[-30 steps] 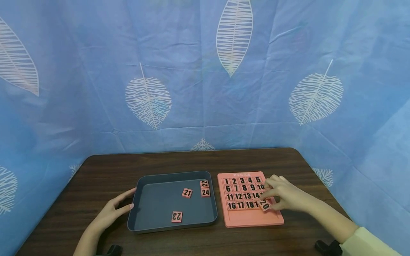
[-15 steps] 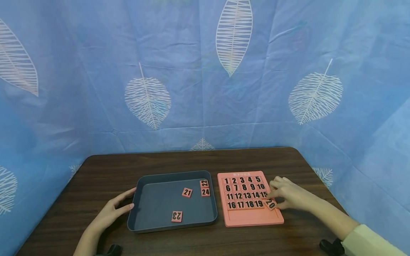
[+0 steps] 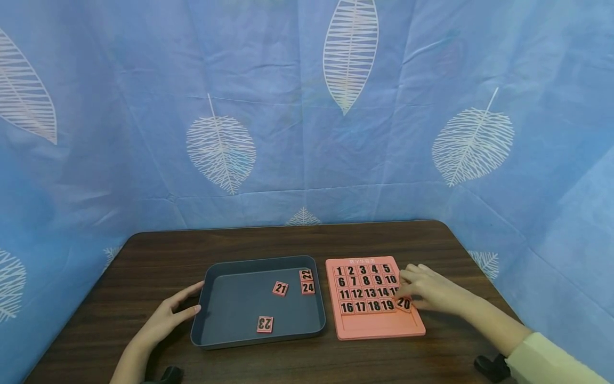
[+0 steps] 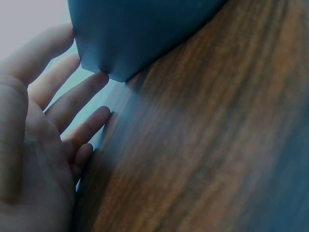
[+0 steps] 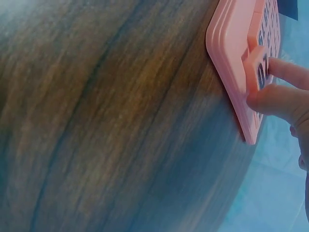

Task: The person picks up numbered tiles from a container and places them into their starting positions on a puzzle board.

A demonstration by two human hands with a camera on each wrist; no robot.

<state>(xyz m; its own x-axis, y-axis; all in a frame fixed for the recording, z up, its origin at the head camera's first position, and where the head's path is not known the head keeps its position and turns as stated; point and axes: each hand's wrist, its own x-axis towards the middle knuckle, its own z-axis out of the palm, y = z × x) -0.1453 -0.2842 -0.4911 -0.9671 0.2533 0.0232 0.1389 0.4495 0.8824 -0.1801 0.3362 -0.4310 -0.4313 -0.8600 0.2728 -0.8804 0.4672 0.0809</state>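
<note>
My right hand (image 3: 424, 286) pinches the pink number tile 20 (image 3: 404, 304) between thumb and finger, at the right end of the fourth row on the pink number puzzle board (image 3: 374, 326). The tile lies slightly askew beside tile 19 (image 3: 387, 305). In the right wrist view the thumb presses the near edge of tile 20 (image 5: 253, 70), which sits a little raised and tilted. Tiles 1 to 19 fill the rows above and to its left. At the left, my left hand (image 3: 165, 319) touches the grey tray (image 3: 230, 309) with extended fingers against its left wall.
Inside the tray lie loose tiles 21 (image 3: 280, 288), 22 (image 3: 306, 275), 24 (image 3: 308, 288) and an upside-down 23 (image 3: 265, 324). Tray and board stand side by side on a dark wooden table (image 3: 268, 243). A blue leaf-patterned curtain (image 3: 288, 154) hangs behind.
Tile 20 has moved right from over tile 19 to the row's right end, turning closer to straight, with my right hand on it. The left hand and tray have stayed still.
</note>
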